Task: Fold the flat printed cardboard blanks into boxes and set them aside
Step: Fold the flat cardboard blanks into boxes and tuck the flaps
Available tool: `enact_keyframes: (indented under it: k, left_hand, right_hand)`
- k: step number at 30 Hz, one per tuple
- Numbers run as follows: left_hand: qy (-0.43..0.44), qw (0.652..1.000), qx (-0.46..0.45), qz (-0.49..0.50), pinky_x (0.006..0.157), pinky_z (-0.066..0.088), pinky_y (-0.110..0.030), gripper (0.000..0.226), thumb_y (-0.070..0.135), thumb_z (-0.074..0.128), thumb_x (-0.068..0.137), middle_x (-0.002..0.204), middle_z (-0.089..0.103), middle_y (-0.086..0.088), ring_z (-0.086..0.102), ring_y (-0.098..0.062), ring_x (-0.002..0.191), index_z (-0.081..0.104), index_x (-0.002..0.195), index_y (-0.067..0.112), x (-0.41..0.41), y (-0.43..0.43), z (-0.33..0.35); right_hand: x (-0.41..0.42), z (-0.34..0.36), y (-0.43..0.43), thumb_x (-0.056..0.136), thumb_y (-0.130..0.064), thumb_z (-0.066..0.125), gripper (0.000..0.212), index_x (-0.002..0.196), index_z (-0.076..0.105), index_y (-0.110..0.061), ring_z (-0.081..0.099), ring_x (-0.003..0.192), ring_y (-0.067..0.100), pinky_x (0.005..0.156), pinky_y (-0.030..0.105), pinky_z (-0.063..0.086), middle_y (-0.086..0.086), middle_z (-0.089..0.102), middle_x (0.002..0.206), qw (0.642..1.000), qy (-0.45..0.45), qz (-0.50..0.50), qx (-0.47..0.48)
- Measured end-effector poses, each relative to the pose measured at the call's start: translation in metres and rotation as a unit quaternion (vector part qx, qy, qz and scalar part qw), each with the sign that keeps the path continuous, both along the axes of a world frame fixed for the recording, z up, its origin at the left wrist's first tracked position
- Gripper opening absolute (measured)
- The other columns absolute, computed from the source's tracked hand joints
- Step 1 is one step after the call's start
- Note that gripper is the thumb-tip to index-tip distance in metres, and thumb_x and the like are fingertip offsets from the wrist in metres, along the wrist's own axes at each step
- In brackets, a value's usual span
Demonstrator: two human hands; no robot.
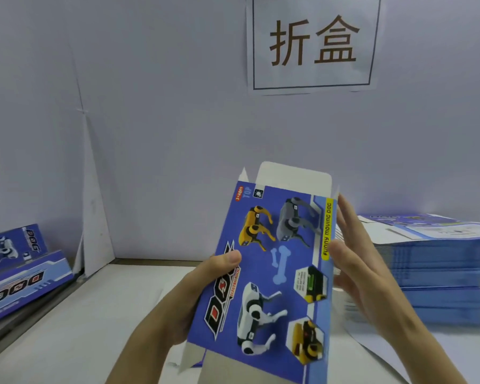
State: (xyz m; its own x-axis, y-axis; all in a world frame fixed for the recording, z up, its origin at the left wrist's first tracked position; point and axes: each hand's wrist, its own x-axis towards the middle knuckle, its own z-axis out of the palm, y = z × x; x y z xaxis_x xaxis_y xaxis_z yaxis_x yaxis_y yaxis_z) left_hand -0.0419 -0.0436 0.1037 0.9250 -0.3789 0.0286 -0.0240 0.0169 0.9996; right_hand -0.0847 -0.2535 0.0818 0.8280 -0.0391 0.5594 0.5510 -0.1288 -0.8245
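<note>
A blue printed cardboard blank (277, 267) with toy dogs and the word DOG stands nearly upright in front of me, its white top flap sticking up. My left hand (194, 295) grips its left edge, thumb on the printed face. My right hand (355, 261) has straight fingers against the blank's right edge. A tall stack of flat blue blanks (432, 267) lies on the table at the right, just behind my right hand.
Folded blue boxes (20, 270) lie at the far left beside the table. The white table top (94, 322) runs below my hands. A pale wall with a paper sign (313, 42) stands close behind.
</note>
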Motion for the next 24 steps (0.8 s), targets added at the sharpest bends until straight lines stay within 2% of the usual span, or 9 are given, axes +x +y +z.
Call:
enact_keyframes:
  k: [2,3,4,9,13,16,19,22,24]
  left_hand:
    - [-0.044,0.994,0.051,-0.087,0.037,0.042,-0.013,0.064,0.004,0.080,0.070,0.033,0.052,-0.001,0.052,-0.002,0.028,0.047,0.121,-0.018,-0.001,0.001,-0.002]
    - [-0.040,0.990,0.058,-0.118,0.040,0.042,-0.011,0.026,-0.006,0.051,0.092,0.031,0.050,0.002,0.050,0.001,0.027,0.051,0.116,-0.015,-0.001,0.003,-0.002]
    - [-0.033,0.991,0.055,-0.121,0.041,0.043,-0.010,0.025,-0.008,0.033,0.098,0.030,0.049,0.004,0.049,0.002,0.028,0.057,0.099,-0.002,0.005,0.005,-0.010]
    - [0.017,0.996,0.074,-0.047,0.037,0.043,-0.014,0.051,-0.004,0.046,0.097,0.036,0.056,0.000,0.054,-0.004,0.030,0.058,0.049,0.009,0.008,-0.008,-0.011]
    - [0.027,0.998,0.029,-0.053,0.036,0.041,-0.012,0.040,-0.008,0.026,0.100,0.030,0.049,0.001,0.049,-0.002,0.026,0.064,0.086,-0.004,0.014,-0.004,-0.016]
    - [-0.005,0.995,0.005,-0.097,0.036,0.040,-0.012,0.035,-0.008,0.025,0.099,0.029,0.048,0.002,0.046,-0.001,0.023,0.033,0.123,-0.031,0.007,0.004,-0.016]
    - [0.029,0.995,-0.002,-0.097,0.034,0.040,-0.013,0.037,-0.002,0.042,0.098,0.035,0.053,-0.001,0.049,-0.003,0.025,0.039,0.121,-0.030,0.004,0.001,-0.015]
    - [0.075,0.995,0.001,-0.060,0.034,0.043,-0.018,0.033,0.002,0.086,0.051,0.038,0.058,-0.006,0.056,-0.009,0.030,0.066,0.076,-0.007,0.003,-0.004,-0.012]
    - [0.047,0.996,0.012,-0.069,0.035,0.042,-0.015,0.017,0.006,0.065,0.087,0.036,0.056,-0.002,0.054,-0.006,0.029,0.062,0.084,-0.010,-0.002,-0.001,-0.015]
  right_hand:
    - [-0.001,0.001,0.001,0.067,-0.060,0.063,0.087,0.142,0.018,-0.064,0.069,0.099,0.017,0.086,0.045,0.057,-0.034,0.054,0.132,0.997,-0.030,-0.043,-0.049]
    - [-0.001,0.001,0.001,0.066,-0.061,0.063,0.088,0.143,0.020,-0.062,0.069,0.100,0.017,0.089,0.046,0.054,-0.027,0.050,0.140,0.996,-0.043,-0.054,-0.062]
    - [-0.001,0.001,0.001,0.067,-0.059,0.064,0.087,0.144,0.024,-0.059,0.069,0.099,0.016,0.088,0.043,0.055,-0.022,0.049,0.143,0.995,-0.055,-0.053,-0.062]
    - [0.000,-0.003,-0.004,0.068,-0.048,0.065,0.077,0.140,0.039,-0.042,0.070,0.074,0.008,0.057,0.020,0.054,-0.014,0.063,0.123,0.994,-0.091,-0.053,-0.036]
    - [0.001,-0.008,0.000,0.069,-0.045,0.063,0.049,0.115,0.047,-0.038,0.070,0.082,0.014,0.060,0.024,0.055,-0.008,0.067,0.106,0.993,-0.102,-0.046,-0.039]
    - [0.002,-0.007,0.003,0.070,-0.046,0.061,0.039,0.106,0.046,-0.042,0.068,0.082,0.010,0.062,0.023,0.055,-0.010,0.066,0.104,0.992,-0.108,-0.049,-0.044]
    - [0.003,-0.007,0.002,0.072,-0.051,0.061,0.044,0.113,0.046,-0.047,0.070,0.089,0.015,0.066,0.023,0.055,-0.010,0.065,0.114,0.993,-0.098,-0.044,-0.046]
    - [0.004,-0.007,0.001,0.070,-0.048,0.060,0.032,0.099,0.050,-0.044,0.065,0.072,0.007,0.058,0.019,0.051,-0.009,0.067,0.097,0.992,-0.110,-0.062,-0.032]
    - [0.004,-0.007,0.001,0.071,-0.045,0.060,0.025,0.093,0.050,-0.040,0.063,0.069,0.006,0.056,0.022,0.052,-0.009,0.067,0.089,0.991,-0.116,-0.057,-0.024]
